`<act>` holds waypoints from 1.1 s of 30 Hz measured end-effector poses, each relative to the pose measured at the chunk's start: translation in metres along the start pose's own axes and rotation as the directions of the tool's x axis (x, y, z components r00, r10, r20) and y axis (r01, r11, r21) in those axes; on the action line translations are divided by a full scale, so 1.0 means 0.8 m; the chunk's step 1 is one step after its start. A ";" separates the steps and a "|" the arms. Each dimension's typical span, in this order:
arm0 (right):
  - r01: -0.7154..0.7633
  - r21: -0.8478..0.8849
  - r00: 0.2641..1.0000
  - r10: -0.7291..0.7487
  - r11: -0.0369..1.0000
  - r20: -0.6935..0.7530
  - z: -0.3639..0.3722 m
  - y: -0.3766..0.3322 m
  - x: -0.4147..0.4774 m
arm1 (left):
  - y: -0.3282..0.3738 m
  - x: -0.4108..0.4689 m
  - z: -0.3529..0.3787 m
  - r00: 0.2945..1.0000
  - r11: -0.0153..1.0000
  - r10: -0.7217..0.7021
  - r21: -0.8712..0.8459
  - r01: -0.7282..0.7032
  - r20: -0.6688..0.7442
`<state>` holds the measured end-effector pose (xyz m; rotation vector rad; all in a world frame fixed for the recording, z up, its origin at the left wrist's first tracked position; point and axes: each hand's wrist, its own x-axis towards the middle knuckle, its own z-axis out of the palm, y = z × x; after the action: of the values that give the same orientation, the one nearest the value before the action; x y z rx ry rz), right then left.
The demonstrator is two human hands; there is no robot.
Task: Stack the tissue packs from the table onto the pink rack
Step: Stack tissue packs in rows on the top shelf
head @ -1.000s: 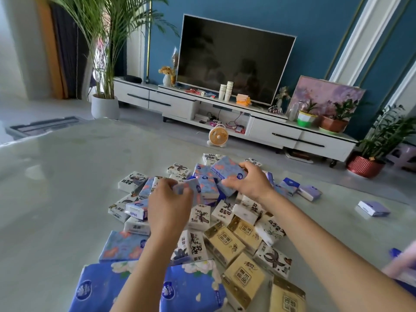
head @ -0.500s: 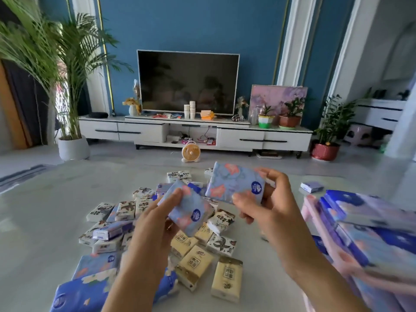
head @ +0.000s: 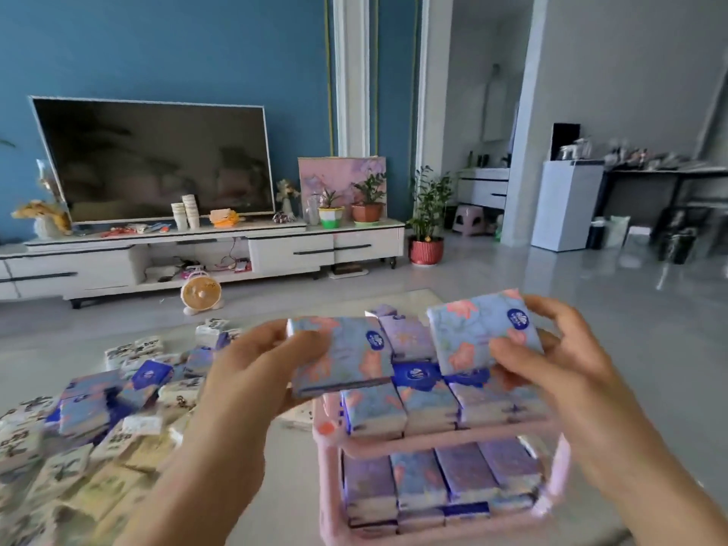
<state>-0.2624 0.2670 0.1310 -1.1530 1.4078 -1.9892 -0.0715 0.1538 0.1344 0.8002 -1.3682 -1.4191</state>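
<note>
- Head view: pinched one floral tissue pack in each hand, neither hand spread. Gripped the left pack (head: 342,360) by its left end in the left hand (head: 252,372). Gripped the right pack (head: 480,333) by its right end in the right hand (head: 559,360), thumb on the printed face, fingers curled behind the far edge.
- Hovered both packs above the top tier of the pink rack (head: 445,435): the left pack over its near left corner, the right pack over its far right part. Could not tell through the blur whether either touched the stacked packs below.
- Held the left pack near flat, printed face up, long axis running left to right, round logo at the far right corner.
- Tilted the right pack face toward the camera, long axis also left to right, right end a little higher, logo again far right.
- Judged three risks:
  - Could have nudged a stacked pack off the near edge on setting down, given a top tier already covered.
  - Could have left the left pack overhanging the left rim, ready to tip onto the table (head: 291,466) by the loose pile (head: 98,419).
  - Pinched at one end only, could have sagged or slipped.
</note>
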 end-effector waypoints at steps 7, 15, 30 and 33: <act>-0.053 -0.182 0.984 0.082 0.982 0.156 -0.026 0.015 0.041 | -0.052 -0.010 0.065 0.837 0.925 0.327 0.331 -0.189 -0.438; 0.191 -0.691 0.962 0.007 0.697 0.272 0.007 0.058 0.063 | -0.107 -0.025 0.089 0.761 0.683 0.504 0.728 -0.061 -0.409; 0.552 -0.661 0.811 -0.144 0.508 0.567 -0.008 0.070 0.026 | -0.123 -0.029 0.051 0.716 0.342 0.691 0.827 -0.446 0.101; 0.552 -0.649 0.813 -0.162 0.524 0.560 -0.005 0.071 0.029 | -0.122 -0.028 0.050 0.730 0.370 0.676 0.809 -0.457 0.103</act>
<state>-0.2845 0.2300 0.0869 -2.3039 1.9601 -1.0861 -0.1207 0.1781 0.0419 0.8654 -1.8459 -0.0473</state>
